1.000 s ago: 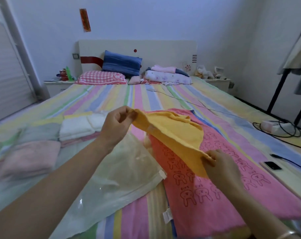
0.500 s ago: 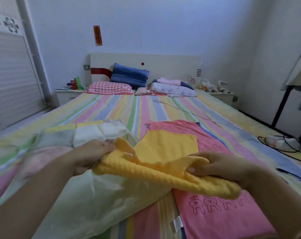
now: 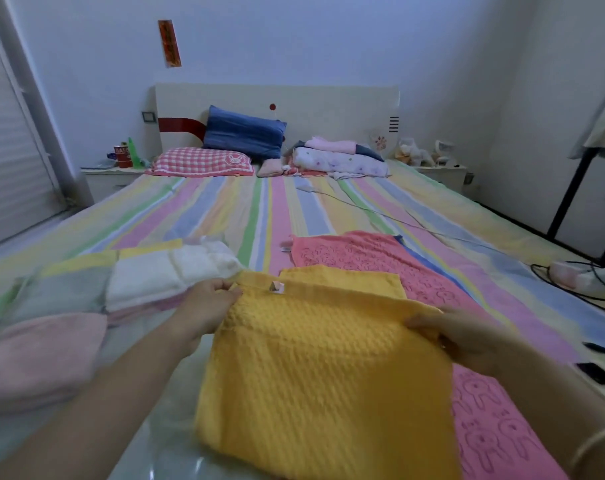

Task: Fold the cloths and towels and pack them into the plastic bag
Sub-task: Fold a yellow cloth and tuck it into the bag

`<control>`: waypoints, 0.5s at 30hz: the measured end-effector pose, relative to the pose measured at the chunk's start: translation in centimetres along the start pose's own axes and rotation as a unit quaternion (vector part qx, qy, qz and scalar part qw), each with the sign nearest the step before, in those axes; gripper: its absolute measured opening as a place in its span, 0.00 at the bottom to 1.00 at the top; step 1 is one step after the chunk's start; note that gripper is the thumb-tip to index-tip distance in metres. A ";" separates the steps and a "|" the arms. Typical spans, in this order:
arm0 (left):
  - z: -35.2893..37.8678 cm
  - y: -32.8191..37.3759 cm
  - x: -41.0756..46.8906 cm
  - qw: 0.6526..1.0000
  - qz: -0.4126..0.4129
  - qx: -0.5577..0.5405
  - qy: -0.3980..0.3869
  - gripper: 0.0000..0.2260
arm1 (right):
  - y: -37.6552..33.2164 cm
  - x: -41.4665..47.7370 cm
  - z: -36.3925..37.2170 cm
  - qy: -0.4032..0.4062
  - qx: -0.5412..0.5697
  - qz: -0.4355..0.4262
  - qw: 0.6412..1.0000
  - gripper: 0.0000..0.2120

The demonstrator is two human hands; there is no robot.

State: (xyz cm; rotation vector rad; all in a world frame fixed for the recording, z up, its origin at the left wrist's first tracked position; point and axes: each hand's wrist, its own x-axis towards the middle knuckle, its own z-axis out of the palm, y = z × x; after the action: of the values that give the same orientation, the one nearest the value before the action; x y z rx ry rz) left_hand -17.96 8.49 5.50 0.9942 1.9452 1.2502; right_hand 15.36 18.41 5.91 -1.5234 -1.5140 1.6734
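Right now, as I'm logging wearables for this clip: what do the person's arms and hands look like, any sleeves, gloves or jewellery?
Both forearms are bare to the frame edge; no sleeves show. The left hand and right hand wear no gloves. A thin pale metallic bangle circles the right wrist; the left wrist shows none.

A bed (image 3: 225, 216) with a pastel striped sheet fills the middle of the frame, and at its cream headboard (image 3: 328, 109) a blue pillow (image 3: 244, 136) leans behind a red-checked pillow (image 3: 200, 162), with a pile of folded bedding (image 3: 339, 161) just to their right. On the nightstand (image 3: 110, 178) at the left stand a red tin (image 3: 122, 155) and a green bottle (image 3: 132, 152), and a red paper strip (image 3: 169, 43) hangs on the wall at upper left. A thin cable (image 3: 380, 214) runs across the sheet towards the right, where a power strip (image 3: 578, 275) lies among black cords, and a dark phone (image 3: 597, 374) lies near the right edge.
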 end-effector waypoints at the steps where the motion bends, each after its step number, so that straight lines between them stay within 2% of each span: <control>1: 0.9 0.0 1.4 1.000 0.005 0.002 0.011 0.08 | 0.0 1.3 -0.4 0.028 0.018 0.007 0.999 0.24; 6: 4.7 1.3 9.2 0.997 0.055 0.011 0.045 0.07 | -1.7 7.7 -1.7 0.148 0.057 -0.005 0.987 0.29; 9: 6.7 1.9 14.1 0.996 0.072 0.018 0.057 0.06 | -3.1 12.2 -2.1 0.200 0.050 -0.040 0.978 0.27; 15: 9.5 -0.9 22.3 0.990 0.030 0.129 0.052 0.08 | -3.2 21.1 -1.9 0.214 -0.025 -0.069 0.974 0.20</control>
State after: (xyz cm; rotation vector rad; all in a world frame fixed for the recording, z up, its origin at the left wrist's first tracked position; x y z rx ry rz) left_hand -22.33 31.43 -0.98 1.1425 2.2146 1.1209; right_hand 9.35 38.05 -0.04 -1.6343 -1.3960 1.1421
